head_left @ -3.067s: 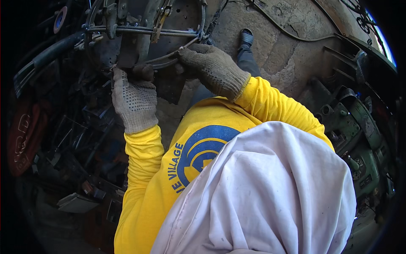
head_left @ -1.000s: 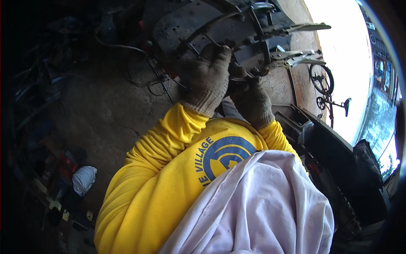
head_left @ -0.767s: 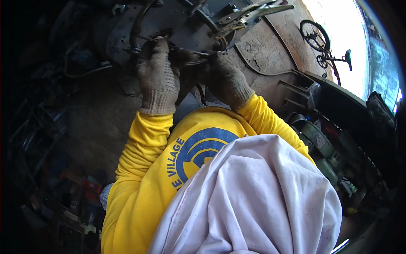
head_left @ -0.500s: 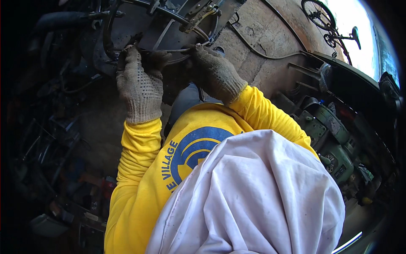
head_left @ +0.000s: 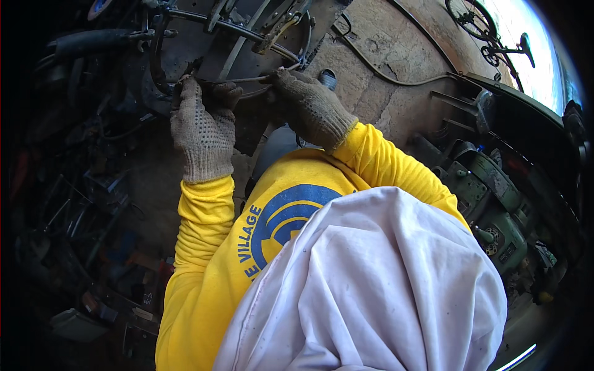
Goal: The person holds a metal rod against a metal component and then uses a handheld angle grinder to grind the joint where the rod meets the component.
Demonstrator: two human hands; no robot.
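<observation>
Both hands wear brown knitted gloves with dark grip dots. My left hand (head_left: 204, 133) is closed, its thumb side up against the lower end of a dark curved metal bar (head_left: 158, 52). Across from it, my right hand (head_left: 314, 110) is closed with its knuckles up. A thin grey rod or cable (head_left: 250, 79) spans the gap between my hands, and both grip its ends. A second curved strand (head_left: 257, 93) runs just below it. Past my hands lies a metal frame (head_left: 238, 28) of tubes and brackets. My fingertips are partly hidden in shadow.
A hose (head_left: 377, 77) curves over the worn concrete floor at the right. Farther right are green machinery (head_left: 495, 216) and a bicycle (head_left: 489, 40) by the bright opening. Dark metal parts and tools crowd the left side. A shoe tip (head_left: 328, 79) shows beyond my right hand.
The view has shifted slightly, showing more of the shoe and the frame. Both hands keep their grip on the thin rod or cable, and their pose is nearly the same.
</observation>
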